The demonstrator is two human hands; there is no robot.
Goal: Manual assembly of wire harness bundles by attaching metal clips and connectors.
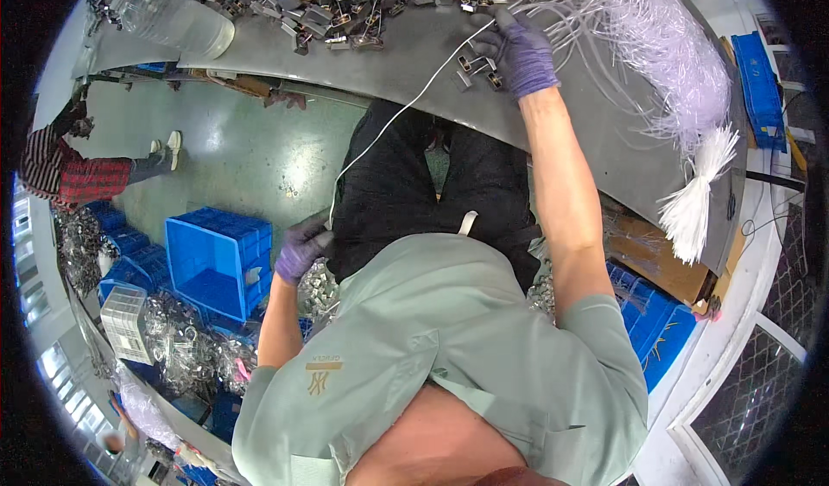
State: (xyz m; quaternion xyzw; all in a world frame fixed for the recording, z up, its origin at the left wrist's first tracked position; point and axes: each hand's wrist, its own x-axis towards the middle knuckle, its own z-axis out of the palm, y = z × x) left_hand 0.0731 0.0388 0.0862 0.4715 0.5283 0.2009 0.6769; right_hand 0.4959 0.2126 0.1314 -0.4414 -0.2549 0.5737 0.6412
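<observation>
A thin white cable [406,109] runs in a slack curve from one of my hands to the other. My right hand [518,52], in a purple glove, is over the grey table [406,63] with its fingers closed on the cable's upper stretch. A few small metal-and-dark parts [465,78] lie just beside it. Down by my left hip, my left hand [302,248], also gloved in purple, closes on the cable's lower stretch. Next to my right hand, more white cables spread from a large bundle [665,45] in clear, shiny wrapping.
A heap of small dark parts [285,2] covers the table's far edge, with a clear plastic bottle [177,24] lying at its left. Blue crates [203,261] and bagged parts [177,339] stand on my left. Another blue crate [656,330] is at my right. A person [86,171] is at far left.
</observation>
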